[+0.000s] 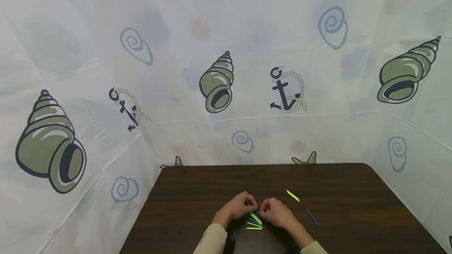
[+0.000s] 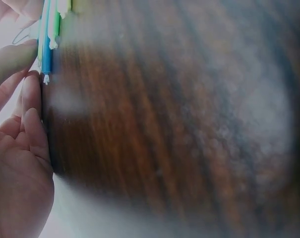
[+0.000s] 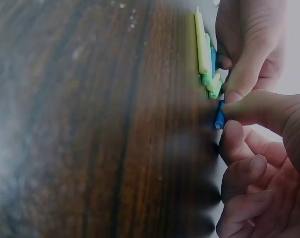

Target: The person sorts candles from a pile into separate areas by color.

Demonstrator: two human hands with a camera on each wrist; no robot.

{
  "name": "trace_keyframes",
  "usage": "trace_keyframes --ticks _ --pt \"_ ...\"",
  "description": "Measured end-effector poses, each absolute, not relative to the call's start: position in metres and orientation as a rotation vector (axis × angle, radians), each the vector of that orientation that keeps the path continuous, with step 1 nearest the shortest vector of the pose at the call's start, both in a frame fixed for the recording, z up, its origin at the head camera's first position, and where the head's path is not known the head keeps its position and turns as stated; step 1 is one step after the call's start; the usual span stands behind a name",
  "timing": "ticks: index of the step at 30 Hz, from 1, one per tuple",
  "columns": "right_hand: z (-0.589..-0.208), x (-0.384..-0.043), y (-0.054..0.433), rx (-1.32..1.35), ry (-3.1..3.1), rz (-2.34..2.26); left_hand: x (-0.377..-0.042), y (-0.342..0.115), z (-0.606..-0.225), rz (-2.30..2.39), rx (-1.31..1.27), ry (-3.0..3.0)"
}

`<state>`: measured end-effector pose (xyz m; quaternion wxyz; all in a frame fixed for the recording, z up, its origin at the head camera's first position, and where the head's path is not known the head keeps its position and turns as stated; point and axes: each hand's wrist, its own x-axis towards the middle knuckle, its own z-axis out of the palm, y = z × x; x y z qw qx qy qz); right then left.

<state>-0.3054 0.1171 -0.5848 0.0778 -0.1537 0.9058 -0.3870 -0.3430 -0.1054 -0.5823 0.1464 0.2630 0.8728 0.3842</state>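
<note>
Several thin birthday candles, blue, green and yellow, lie close together on the dark wooden table between my hands. Nearest me in the head view is a pale yellow candle [image 1: 254, 228], with a green candle [image 1: 253, 224] just beyond it. My left hand [image 1: 241, 205] bends over the far left of the group, thumb and forefinger together. From the right, my right hand [image 1: 277, 211] meets it. In the right wrist view, a short blue candle [image 3: 219, 116] shows at both thumbs, pinched there; its other end is hidden. White wicks show on a blue candle [image 2: 46, 54] in the left wrist view.
To the right of my hands, a yellow candle [image 1: 292, 195] and a blue candle [image 1: 312, 217] lie apart on the table [image 1: 197, 181]. A white curtain [image 1: 169, 89] printed with shells and anchors hangs behind the table and along its sides.
</note>
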Motion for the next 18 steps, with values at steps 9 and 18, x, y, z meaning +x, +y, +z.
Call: trace_keyframes --ticks 9,18 --pt "-0.581 -0.306 0.113 -0.386 2.756 -1.105 -0.339 -0.102 -0.577 1.104 0.684 2.527" --pt "-0.581 -0.305 0.106 -0.311 2.832 -0.992 -0.342 -0.106 -0.58 1.103 0.772 2.509"
